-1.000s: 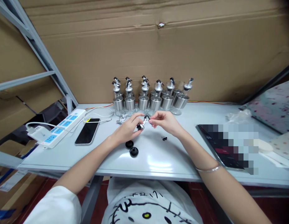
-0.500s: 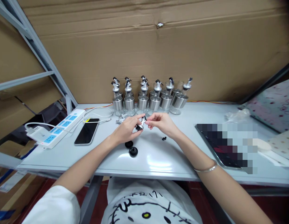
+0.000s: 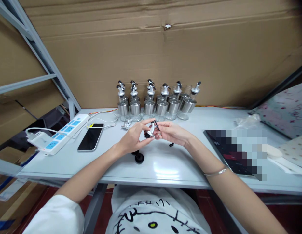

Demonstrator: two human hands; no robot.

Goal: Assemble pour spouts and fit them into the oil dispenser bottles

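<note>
My left hand (image 3: 134, 136) grips a silver and black pourer spout (image 3: 151, 131) between thumb and fingers, above the middle of the table. My right hand (image 3: 171, 132) is closed on the spout's right side, its fingertips by the black flip cap. Below my left hand lie two black round stoppers (image 3: 139, 158), one partly hidden by the hand. Small black pieces (image 3: 171, 144) rest on the table under my right hand. Silver spout parts (image 3: 127, 124) lie behind my left hand.
Several glass and steel bottles (image 3: 161, 107) with spouts stand along the cardboard wall. A power strip (image 3: 65, 134), a white cable and a phone (image 3: 90, 137) lie left. At right are a dark, partly pixelated tablet-like device (image 3: 221, 146) and clear plastic (image 3: 247, 121).
The spout has shifted slightly right and tilted. My right hand has turned and opened from its small pinch to a broader hold on it. My left hand now covers more of the rear stopper.
</note>
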